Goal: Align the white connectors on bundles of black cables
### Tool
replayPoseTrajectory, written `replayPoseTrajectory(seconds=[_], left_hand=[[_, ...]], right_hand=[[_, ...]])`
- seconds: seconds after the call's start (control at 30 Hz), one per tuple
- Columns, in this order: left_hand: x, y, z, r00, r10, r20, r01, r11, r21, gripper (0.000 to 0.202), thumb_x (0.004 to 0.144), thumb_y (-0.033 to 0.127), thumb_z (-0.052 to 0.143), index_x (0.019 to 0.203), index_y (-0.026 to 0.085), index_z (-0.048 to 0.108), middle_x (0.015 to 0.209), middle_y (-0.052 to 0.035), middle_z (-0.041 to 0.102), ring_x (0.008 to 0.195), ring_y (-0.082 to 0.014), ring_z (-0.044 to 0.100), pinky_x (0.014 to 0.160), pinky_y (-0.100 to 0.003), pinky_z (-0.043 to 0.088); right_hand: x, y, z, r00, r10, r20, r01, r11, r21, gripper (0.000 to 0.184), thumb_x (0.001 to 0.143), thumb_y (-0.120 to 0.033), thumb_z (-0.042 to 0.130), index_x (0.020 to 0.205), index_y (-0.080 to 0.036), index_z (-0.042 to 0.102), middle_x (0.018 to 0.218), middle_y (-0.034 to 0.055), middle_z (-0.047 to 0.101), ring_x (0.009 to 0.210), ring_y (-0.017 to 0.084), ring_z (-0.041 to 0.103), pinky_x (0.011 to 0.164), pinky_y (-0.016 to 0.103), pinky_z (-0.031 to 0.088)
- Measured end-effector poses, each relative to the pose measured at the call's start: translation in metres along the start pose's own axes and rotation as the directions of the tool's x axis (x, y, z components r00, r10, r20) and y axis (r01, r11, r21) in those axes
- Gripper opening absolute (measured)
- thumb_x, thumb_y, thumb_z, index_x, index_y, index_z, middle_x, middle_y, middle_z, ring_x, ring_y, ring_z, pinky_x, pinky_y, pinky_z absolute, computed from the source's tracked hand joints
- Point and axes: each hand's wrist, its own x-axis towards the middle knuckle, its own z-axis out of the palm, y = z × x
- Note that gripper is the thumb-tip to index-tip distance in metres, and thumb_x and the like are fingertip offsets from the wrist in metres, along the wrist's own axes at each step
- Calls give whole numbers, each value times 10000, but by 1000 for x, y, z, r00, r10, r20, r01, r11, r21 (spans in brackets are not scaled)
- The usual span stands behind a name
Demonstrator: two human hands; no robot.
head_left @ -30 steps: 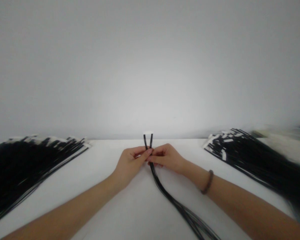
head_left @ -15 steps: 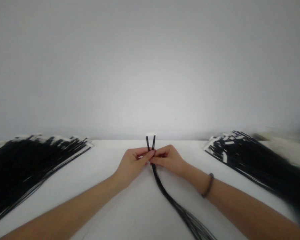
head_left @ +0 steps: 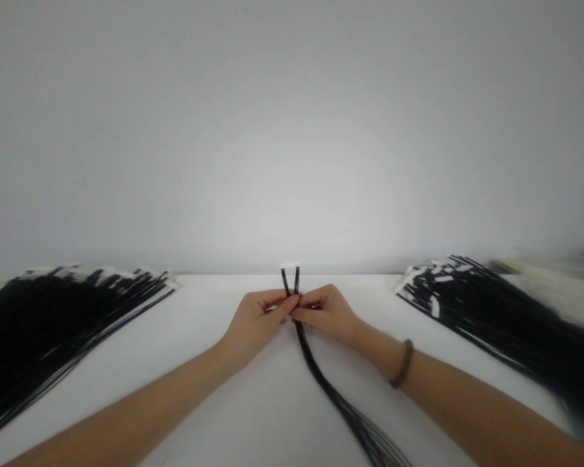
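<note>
Little has moved since the earlier frame; the loose end of the cable [head_left: 314,368] has swung slightly toward six o'clock. Your left hand [head_left: 255,318] and right hand [head_left: 329,314] meet at the centre, each grip pinching the cable between thumb and fingers. Above them, two black legs [head_left: 285,282] splay toward twelve, joined by a white tip [head_left: 289,264]. Below, the cable curves toward five, its strands fanning apart on the worktop [head_left: 243,415].

As I judge it, you're midway through this piece: the legs are brought together under your fingers, but whether anything fastens them there is hidden. Letting go and laying it down are left.

Well apart, one pile [head_left: 53,331] of similar black cables lies toward nine, another pile [head_left: 496,318] toward three. I can't tell which holds finished pieces.
</note>
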Motion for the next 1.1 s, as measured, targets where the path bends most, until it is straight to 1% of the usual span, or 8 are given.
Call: replayPoseTrajectory(seconds=[0.27, 0.47, 0.7, 0.77, 0.83, 0.9, 1.0, 1.1], left_hand=[[1, 1, -1, 1000, -5, 25, 5, 1000, -23, 330, 736, 375, 509, 954, 177, 658, 807, -38, 668, 656, -144, 526, 577, -232, 387], [1, 0, 0, 1000, 1, 9, 0, 1000, -15, 342, 726, 382, 506, 943, 169, 662, 800, -47, 667, 656, -156, 530, 577, -246, 393], [1, 0, -1, 1000, 16, 7, -16, 1000, 16, 312, 741, 347, 488, 934, 172, 661, 775, -33, 662, 657, -150, 537, 578, -233, 396], [1, -1, -1, 999, 35, -14, -35, 999, 11, 298, 742, 344, 487, 908, 175, 668, 786, -33, 664, 708, -162, 555, 624, -240, 409], [1, -2, -1, 998, 47, -40, -46, 999, 11, 288, 737, 334, 491, 891, 172, 671, 801, -36, 664, 743, -174, 561, 654, -248, 416], [1, -3, -1, 997, 45, -56, -43, 999, 30, 286, 734, 324, 490, 893, 165, 667, 787, -39, 658, 737, -181, 559, 647, -256, 419], [1, -4, -1, 998, 45, -37, -42, 996, 81, 286, 744, 319, 478, 893, 159, 662, 731, -33, 642, 702, -180, 553, 615, -255, 416], [1, -1, 0, 997, 81, 10, -82, 988, 129, 296, 775, 317, 436, 896, 166, 659, 758, -27, 642, 716, -175, 552, 631, -252, 413]], right_hand=[[-1, 2, -1, 1000, -25, 2, 25, 999, -19, 195, 658, -269, 576, 617, -103, 670, 488, -11, 475, 485, 76, 389, 480, 208, 314], [0, 3, 0, 999, -36, -3, 35, 997, -68, 207, 662, -276, 571, 566, -109, 650, 473, -18, 460, 476, 75, 389, 474, 205, 306], [0, 2, 1, 999, -53, 8, 54, 990, -127, 225, 693, -305, 540, 596, -129, 641, 528, 1, 530, 508, 93, 448, 491, 213, 339], [0, 0, 2, 997, -75, -34, 69, 985, -157, 198, 689, -305, 544, 612, -137, 615, 556, 4, 544, 521, 95, 468, 500, 210, 359], [-1, -2, 3, 987, -104, -123, 78, 976, -202, 154, 657, -302, 581, 646, -148, 582, 568, 0, 541, 526, 94, 479, 503, 206, 376], [-2, -3, 4, 973, -124, -195, 73, 966, -248, 160, 618, -296, 617, 665, -160, 547, 559, -9, 531, 514, 91, 478, 491, 201, 378], [-4, -3, 5, 976, -126, -177, 70, 953, -295, 144, 626, -287, 606, 634, -166, 528, 536, -13, 527, 487, 84, 473, 469, 194, 371], [-5, -4, 7, 981, -141, -133, 87, 934, -346, 163, 642, -319, 594, 605, -167, 547, 532, -8, 546, 483, 83, 489, 480, 196, 379]])
